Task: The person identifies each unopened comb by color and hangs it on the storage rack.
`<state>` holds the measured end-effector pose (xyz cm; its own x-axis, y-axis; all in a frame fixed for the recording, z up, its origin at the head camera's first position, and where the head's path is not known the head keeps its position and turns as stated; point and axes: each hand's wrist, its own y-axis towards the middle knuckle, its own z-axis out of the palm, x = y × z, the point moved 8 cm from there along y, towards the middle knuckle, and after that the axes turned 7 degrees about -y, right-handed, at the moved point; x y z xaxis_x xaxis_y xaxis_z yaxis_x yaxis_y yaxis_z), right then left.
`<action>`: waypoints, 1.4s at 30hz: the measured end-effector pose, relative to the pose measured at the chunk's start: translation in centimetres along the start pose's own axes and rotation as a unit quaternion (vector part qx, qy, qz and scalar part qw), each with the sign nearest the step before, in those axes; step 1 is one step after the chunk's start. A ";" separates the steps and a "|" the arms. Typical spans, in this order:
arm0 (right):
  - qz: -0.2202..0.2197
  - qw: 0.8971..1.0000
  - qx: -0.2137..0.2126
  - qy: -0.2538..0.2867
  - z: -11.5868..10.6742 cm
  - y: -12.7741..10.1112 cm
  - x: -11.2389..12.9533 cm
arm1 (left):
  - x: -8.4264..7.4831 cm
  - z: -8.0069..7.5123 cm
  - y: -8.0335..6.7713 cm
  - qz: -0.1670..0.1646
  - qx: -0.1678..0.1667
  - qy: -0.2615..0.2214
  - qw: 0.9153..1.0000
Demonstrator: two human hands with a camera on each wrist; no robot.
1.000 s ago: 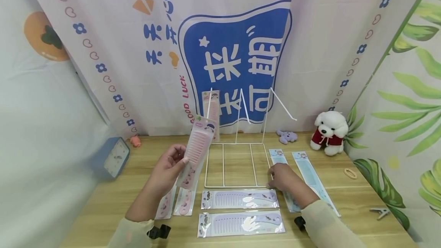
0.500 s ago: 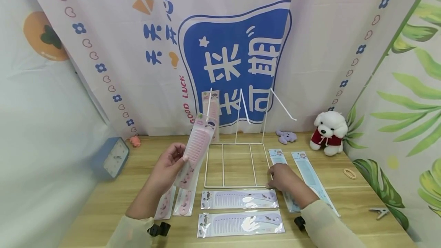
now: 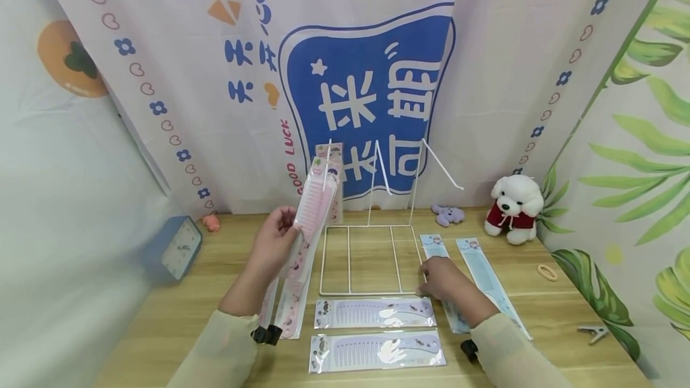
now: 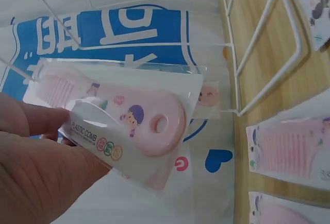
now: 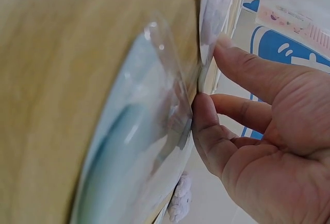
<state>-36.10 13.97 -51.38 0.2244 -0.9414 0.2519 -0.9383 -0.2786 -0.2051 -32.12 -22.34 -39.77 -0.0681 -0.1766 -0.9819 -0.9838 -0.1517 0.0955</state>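
My left hand (image 3: 275,241) pinches a pink comb in a clear pack (image 3: 312,208), tilted with its top at the left hook (image 3: 326,175) of a white wire rack (image 3: 372,293). Whether the hook passes through the pack is unclear. The left wrist view shows the comb's holed handle (image 4: 157,123) beyond my thumb and fingers. Behind it, another packaged pink comb (image 3: 336,154) hangs at the same hook. My right hand (image 3: 444,280) holds the rack's front right corner, beside a blue packaged comb (image 3: 433,244); in the right wrist view, thumb and fingers sit close together there.
Two purple packaged combs (image 3: 377,349) lie before the rack. Pink ones (image 3: 291,316) lie to its left, and a second blue one (image 3: 487,274) to its right. Around stand a blue clock (image 3: 175,247) and a toy dog (image 3: 516,208); a metal clip (image 3: 593,333) lies at right.
My left hand has raised the pink comb up and forward, standing it more upright at the left hook. My right hand has stayed at the rack corner.
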 end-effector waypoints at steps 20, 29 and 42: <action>0.002 1.000 -0.001 0.004 0.1 0.3 -0.1 | 1.3 2.9 4.5 -0.028 -0.049 -0.006 0.998; 0.002 1.000 -0.003 0.000 0.0 0.3 -0.1 | 1.8 4.1 7.0 0.040 -0.038 0.018 0.998; 0.009 1.000 0.003 -0.006 0.1 0.4 -0.3 | 3.1 4.7 9.1 0.030 -0.025 0.007 0.999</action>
<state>-36.50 14.14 -51.68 0.2104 -0.9486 0.2364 -0.9408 -0.2622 -0.2146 -42.08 -19.74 -42.66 -0.1241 -0.2003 -0.9718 -0.9684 -0.1889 0.1626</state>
